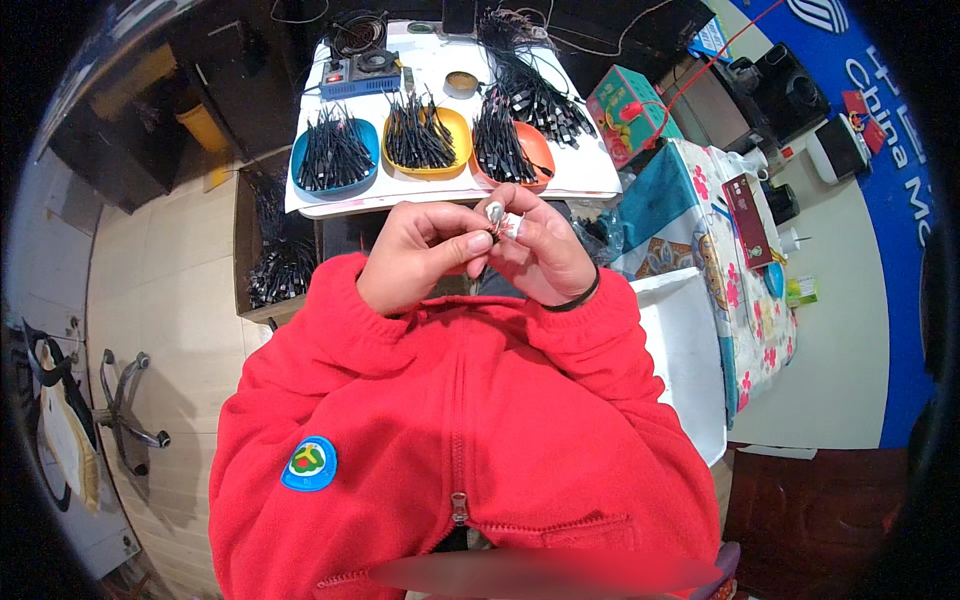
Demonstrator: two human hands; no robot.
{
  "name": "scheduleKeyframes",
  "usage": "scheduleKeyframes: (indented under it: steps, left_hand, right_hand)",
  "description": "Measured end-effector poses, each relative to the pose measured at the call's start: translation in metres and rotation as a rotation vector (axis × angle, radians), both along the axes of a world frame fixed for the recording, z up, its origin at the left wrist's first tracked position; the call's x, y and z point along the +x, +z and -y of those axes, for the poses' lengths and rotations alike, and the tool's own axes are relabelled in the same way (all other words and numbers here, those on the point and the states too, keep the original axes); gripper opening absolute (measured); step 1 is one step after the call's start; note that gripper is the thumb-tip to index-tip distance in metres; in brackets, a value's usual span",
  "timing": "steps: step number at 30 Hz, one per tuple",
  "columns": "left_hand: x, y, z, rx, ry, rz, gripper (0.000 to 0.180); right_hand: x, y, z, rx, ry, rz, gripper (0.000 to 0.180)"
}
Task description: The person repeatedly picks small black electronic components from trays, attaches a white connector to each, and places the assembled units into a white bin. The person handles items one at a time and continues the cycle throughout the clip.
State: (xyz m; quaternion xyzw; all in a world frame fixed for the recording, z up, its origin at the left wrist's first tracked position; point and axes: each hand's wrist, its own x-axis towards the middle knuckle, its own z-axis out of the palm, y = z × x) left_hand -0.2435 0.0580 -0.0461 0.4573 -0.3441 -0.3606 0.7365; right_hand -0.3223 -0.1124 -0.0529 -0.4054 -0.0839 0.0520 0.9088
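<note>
Left hand (425, 252) has thumb and forefinger pressed together on a slim black cable with thin reddish wire ends (497, 232), and the right hand (540, 245), white coverings (513, 226) on its fingertips, pinches close at the same spot. Fine wire ends seem to be in work — separated or twisted, it's impossible to tell — so the next move calls for a light, steady pinch. That cable sits between both hands, just in front of the white-topped desk (592, 172) and its orange plastic dish (542, 152).
</note>
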Motion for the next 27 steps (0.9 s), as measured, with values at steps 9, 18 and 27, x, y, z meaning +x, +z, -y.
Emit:
scheduleKeyframes:
  steps: [9,18,27]
  left_hand:
    - [0.001,-0.002,-0.001,-0.038,-0.004,0.052,0.013]
    - [-0.001,-0.008,0.006,0.107,0.132,-0.09,0.015]
    - [0.0,-0.011,0.008,0.082,0.189,-0.028,0.015]
  right_hand:
    - [0.001,0.007,-0.004,-0.061,-0.012,-0.025,0.025]
    - [0.006,-0.013,-0.016,-0.28,-0.447,0.138,0.036]
    - [0.006,-0.017,-0.014,-0.028,-0.269,-0.015,0.03]
